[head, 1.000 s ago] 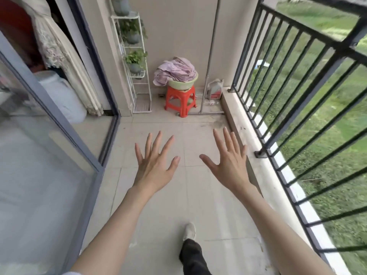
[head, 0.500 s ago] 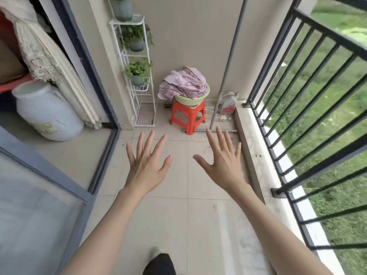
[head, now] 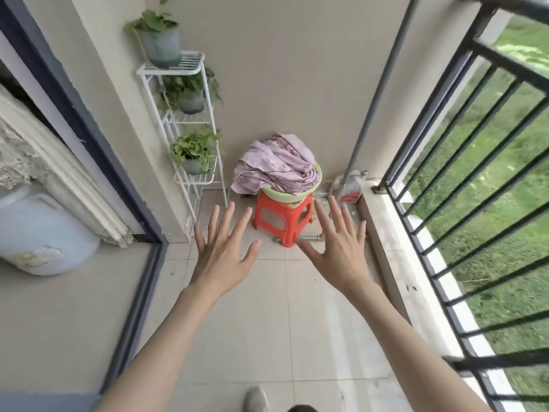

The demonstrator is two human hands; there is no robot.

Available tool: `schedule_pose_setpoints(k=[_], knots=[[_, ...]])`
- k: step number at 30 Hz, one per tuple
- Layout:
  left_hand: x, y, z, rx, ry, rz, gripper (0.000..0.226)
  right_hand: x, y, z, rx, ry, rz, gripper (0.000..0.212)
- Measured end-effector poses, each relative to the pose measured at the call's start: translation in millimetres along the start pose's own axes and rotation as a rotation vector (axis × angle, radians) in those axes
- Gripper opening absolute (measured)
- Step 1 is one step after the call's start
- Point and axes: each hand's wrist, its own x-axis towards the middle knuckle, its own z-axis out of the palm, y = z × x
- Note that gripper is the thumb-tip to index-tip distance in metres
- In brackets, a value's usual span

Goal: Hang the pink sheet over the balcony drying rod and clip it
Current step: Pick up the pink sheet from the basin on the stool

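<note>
Nearest you: one shoe (head: 256,399) at the bottom edge, mid-stride by the look of it. Your left hand (head: 223,257) and right hand (head: 337,257) are both out front, palms down, fingers spread wide, holding nothing. Vs 1 s ago you've walked fwd: the stool (head: 283,217) and basin (head: 292,193) looked small and well off then, now your fingertips overlap the stool in view, tho you're prob still short of touching it. So approach is nearly done; pickup not yet started, hang & clip all still to do.

The pink sheet (head: 277,166) sits bunched in the basin on the stool, against the far wall, between the plant rack (head: 190,129) and a grey pole (head: 377,93). Pale pink-lilac, crumpled in thick folds, heaped above the rim, one flap drooping over the left side. Looks limp; wet or dry, can't tell. No clips in sight.
</note>
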Motion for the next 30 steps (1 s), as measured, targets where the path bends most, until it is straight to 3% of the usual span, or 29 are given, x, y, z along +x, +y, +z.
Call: schedule_pose_setpoints(k=[9, 21, 25, 30], knots=[[160.7, -32.0, 43.3, 0.023, -0.133, 0.066, 0.075, 155.1, 25.3, 42.3, 0.004, -0.036, 0.087, 0.078], [420.3, -42.3, 91.7, 0.095, -0.185, 0.193, 0.072, 384.6, 95.5, 70.8, 0.021, 0.009, 0.193, 0.077], [479.5, -48.9, 120.9, 0.076, -0.277, 0.220, 0.076, 430.9, 114.7, 83.9, 0.032, -0.004, 0.239, 0.078], [536.4, -63.1, 183.3, 0.082, -0.519, 0.241, 0.086, 478.0, 151.2, 125.7, 0.046, -0.037, 0.385, 0.081]])
